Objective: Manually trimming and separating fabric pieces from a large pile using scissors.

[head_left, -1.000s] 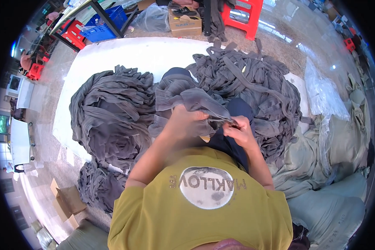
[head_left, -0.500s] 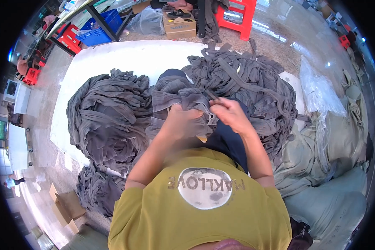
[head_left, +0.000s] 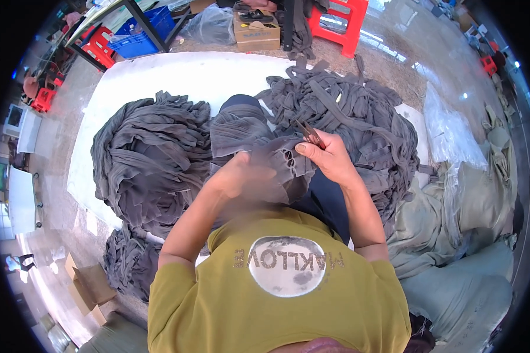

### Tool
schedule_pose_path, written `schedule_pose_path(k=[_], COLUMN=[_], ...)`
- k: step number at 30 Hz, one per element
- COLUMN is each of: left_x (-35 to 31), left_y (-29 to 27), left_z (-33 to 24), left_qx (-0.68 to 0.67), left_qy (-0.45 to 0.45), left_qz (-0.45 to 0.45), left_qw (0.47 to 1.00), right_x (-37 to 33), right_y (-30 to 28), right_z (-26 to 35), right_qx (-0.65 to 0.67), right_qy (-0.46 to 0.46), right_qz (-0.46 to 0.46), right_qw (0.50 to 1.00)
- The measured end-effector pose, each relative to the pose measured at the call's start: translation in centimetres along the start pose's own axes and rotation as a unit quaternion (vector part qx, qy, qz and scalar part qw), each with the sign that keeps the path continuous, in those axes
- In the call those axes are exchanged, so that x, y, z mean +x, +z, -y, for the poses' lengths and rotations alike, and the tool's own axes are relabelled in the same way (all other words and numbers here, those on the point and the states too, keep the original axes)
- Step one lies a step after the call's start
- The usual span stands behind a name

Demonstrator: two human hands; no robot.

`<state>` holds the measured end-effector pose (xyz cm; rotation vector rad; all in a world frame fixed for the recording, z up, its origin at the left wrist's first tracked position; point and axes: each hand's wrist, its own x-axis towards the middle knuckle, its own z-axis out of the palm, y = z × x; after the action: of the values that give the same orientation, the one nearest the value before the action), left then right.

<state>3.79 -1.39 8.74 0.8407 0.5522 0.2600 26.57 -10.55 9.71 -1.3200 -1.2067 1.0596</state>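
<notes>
Dark grey cloth (head_left: 238, 129) lies bunched over my lap, with a gathered edge showing holes or loops. My left hand (head_left: 235, 175) is closed on this cloth, its fingers partly smeared by motion. In my right hand (head_left: 331, 157) is a pair of thread snips (head_left: 313, 136), the blades pointing up and away to the left. The snips and the thumb are right beside the cloth's upper edge. To the left rises a big heap of grey cloth strips (head_left: 150, 147). Another tangled heap of grey strips (head_left: 359, 123) lies to the right.
Under the heaps spreads a white sheet (head_left: 153, 73). Green-grey fabric (head_left: 453, 282) and clear plastic (head_left: 453, 129) lie at the right. Beyond stand a cardboard box (head_left: 256, 35), a blue crate (head_left: 141, 38) and a red stool (head_left: 338, 29). An open carton (head_left: 91, 285) sits lower left.
My left hand has moved a little to the left and down. The right hand has turned, so the snips show more plainly. The cloth between the hands is spread out more.
</notes>
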Motion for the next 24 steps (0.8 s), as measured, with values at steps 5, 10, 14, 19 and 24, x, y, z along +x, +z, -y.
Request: schedule_pose_path(k=[5,10,14,19,24], left_x=[0.7,1.3,1.6,1.9,1.9], left_y=[3.7,4.2,4.1,4.5,4.5], left_z=[-1.5,-1.0,-1.0,-0.7,-0.1], left_qx=[-0.051,-0.159,-0.204,-0.207,-0.176], left_qy=[0.041,0.07,0.071,0.092,0.093], left_qz=[0.003,-0.008,0.02,0.011,-0.01], left_qw=[0.998,0.985,0.976,0.974,0.98], right_x=[0.9,-2.8,-5.0,-5.6,-5.6], right_y=[0.9,0.8,0.6,0.5,0.8], right_z=[-1.1,0.7,0.5,-0.5,-0.4], right_qx=[0.065,-0.03,-0.053,-0.034,0.032], right_qy=[0.006,-0.056,-0.077,-0.034,0.002], right_qz=[-0.014,-0.107,-0.046,-0.018,0.035], right_qw=[0.998,0.992,0.995,0.999,0.999])
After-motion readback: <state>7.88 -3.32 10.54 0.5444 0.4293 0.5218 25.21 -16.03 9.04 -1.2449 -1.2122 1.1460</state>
